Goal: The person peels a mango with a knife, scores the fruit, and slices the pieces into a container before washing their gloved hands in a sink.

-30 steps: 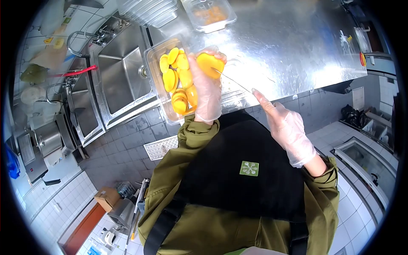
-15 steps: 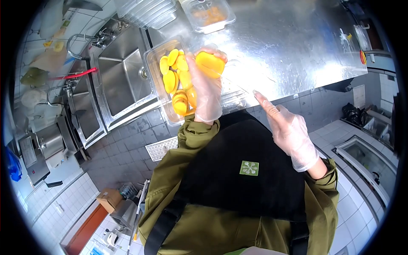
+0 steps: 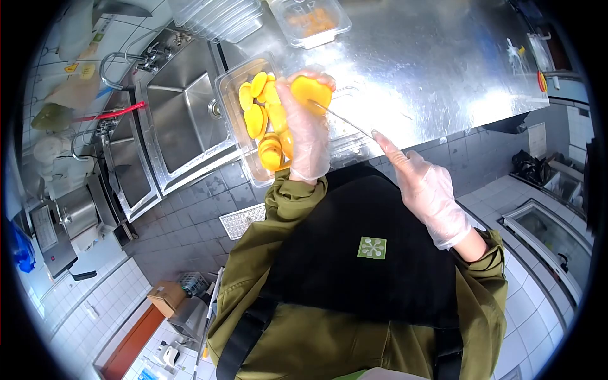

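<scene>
Left hand: the gloved left hand (image 3: 307, 136) reaches up at 12 o'clock from the chest, fingers curled tight around a yellow piece (image 3: 310, 94), which it holds in the air.
Yellow piece: a smooth, rounded chunk gripped at the fingertips, above the right edge of the clear container (image 3: 223, 85), near the front edge of the counter.
Right hand: the gloved right hand (image 3: 427, 193) is at 2 o'clock from the chest, closed on a knife (image 3: 345, 121). The forefinger lies straight along the blade and the other fingers are folded in. The handle is hidden in the palm.
Knife: a thin blade that slants toward 10 o'clock from the right hand, its tip at the lower side of the yellow piece. Whether it has entered the flesh cannot be told.
Clear container: it sits at the counter's front edge, just at 9 o'clock of the left hand, with yellow slices (image 3: 256, 117) piled inside.
Counter: the steel counter (image 3: 430, 63) spreads toward 1 o'clock.
Sink: the steel sink (image 3: 180, 114) lies just at 9 o'clock of the container.
Far container: a second tub (image 3: 310, 22) of orange bits stands at 12 o'clock, beyond the left hand.
</scene>
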`<state>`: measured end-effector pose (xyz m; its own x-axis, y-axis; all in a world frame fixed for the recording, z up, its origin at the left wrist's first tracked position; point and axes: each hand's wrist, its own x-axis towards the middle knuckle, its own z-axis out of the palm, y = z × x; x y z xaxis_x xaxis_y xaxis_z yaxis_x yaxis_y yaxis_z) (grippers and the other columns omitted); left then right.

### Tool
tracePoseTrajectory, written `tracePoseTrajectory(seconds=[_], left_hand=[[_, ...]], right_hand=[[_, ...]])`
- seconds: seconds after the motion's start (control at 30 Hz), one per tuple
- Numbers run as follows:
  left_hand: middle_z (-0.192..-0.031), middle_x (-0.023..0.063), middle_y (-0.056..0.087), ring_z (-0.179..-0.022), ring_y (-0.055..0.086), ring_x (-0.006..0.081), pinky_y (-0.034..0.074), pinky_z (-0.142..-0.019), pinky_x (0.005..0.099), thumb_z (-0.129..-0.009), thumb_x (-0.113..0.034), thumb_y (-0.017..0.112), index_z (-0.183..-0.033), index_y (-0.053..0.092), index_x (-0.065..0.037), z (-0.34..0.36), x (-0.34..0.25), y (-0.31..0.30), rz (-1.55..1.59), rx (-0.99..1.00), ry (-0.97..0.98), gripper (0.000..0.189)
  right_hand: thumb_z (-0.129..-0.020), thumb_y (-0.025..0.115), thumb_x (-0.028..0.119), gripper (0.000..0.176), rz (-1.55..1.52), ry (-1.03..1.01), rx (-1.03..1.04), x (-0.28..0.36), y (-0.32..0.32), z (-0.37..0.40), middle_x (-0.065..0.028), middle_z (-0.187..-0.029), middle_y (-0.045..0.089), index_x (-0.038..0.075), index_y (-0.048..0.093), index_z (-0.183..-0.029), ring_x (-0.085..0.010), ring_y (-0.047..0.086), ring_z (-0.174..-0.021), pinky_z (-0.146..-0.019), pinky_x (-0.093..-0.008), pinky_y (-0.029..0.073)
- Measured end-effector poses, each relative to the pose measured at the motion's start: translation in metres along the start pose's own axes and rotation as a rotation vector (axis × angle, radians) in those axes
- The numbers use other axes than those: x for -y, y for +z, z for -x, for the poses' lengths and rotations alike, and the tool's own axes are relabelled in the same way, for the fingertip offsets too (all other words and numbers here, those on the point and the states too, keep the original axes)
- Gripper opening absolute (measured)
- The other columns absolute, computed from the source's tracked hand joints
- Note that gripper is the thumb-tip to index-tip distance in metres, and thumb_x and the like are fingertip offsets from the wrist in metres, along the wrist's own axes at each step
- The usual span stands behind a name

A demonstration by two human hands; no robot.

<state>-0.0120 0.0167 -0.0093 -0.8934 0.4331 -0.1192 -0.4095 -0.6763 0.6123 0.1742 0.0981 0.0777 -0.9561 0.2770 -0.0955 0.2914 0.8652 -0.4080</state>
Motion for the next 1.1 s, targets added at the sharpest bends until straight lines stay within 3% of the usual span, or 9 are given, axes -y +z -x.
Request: tracePoseTrajectory(seconds=[0.1,0.3,0.5,0.83,1.0,1.1], left_hand=[[-0.082,0.009,0.052,-0.074,0.051,0.0239,0.046,-0.071,0.0384,-0.097,-0.042,0.027,-0.089,0.05,-0.005,0.002,-0.005,0.002,-0.114,0.007,0.038,0.045],[-0.08,0.0081,0.051,-0.075,0.051,0.024,0.045,-0.073,0.0376,-0.095,-0.045,0.029,-0.089,0.05,-0.007,-0.008,-0.006,-0.008,0.112,0.059,-0.071,0.045],[-0.078,0.0081,0.052,-0.076,0.051,0.0247,0.045,-0.073,0.0381,-0.094,-0.047,0.028,-0.089,0.051,-0.007,0.001,-0.008,0.003,0.113,-0.005,-0.169,0.046],[-0.08,0.0076,0.051,-0.075,0.051,0.0243,0.045,-0.071,0.0378,-0.093,-0.05,0.03,-0.088,0.05,-0.007,0.003,-0.005,0.004,0.033,0.019,-0.06,0.048],[-0.081,0.0076,0.05,-0.075,0.05,0.0232,0.044,-0.071,0.0378,-0.093,-0.054,0.028,-0.088,0.05,-0.007,0.001,-0.007,0.0,-0.024,0.038,0.023,0.051],[-0.082,0.0073,0.049,-0.075,0.049,0.0227,0.044,-0.071,0.0376,-0.093,-0.052,0.026,-0.089,0.05,-0.007,0.0,-0.009,-0.003,0.033,0.055,-0.047,0.051]], right_hand=[[-0.082,0.051,-0.001,0.06,0.026,0.033,0.047,-0.006,0.0,0.006,-0.0104,-0.058,0.046,0.025,0.039,-0.135,-0.0252,0.05,-0.043,-0.043,-0.036,0.044],[-0.083,0.05,-0.001,0.059,0.005,0.065,0.1,-0.004,-0.011,0.012,-0.0105,-0.057,0.044,0.025,0.039,-0.135,-0.0261,0.049,-0.044,-0.044,-0.0363,0.043],[-0.083,0.051,-0.002,0.059,-0.087,-0.001,0.042,0.004,-0.009,0.009,-0.0096,-0.057,0.042,0.025,0.04,-0.135,-0.026,0.048,-0.043,-0.045,-0.0362,0.043],[-0.081,0.052,-0.002,0.062,-0.011,-0.011,-0.013,0.008,-0.003,0.004,-0.0093,-0.057,0.043,0.026,0.039,-0.135,-0.0239,0.049,-0.042,-0.041,-0.0351,0.042],[-0.081,0.052,-0.002,0.062,0.035,0.024,0.075,-0.004,-0.003,0.017,-0.0095,-0.057,0.044,0.025,0.038,-0.136,-0.024,0.049,-0.042,-0.041,-0.0348,0.043],[-0.082,0.051,-0.003,0.062,-0.002,0.036,0.101,-0.007,-0.007,0.022,-0.01,-0.058,0.044,0.025,0.038,-0.136,-0.0246,0.05,-0.043,-0.043,-0.0348,0.044]])
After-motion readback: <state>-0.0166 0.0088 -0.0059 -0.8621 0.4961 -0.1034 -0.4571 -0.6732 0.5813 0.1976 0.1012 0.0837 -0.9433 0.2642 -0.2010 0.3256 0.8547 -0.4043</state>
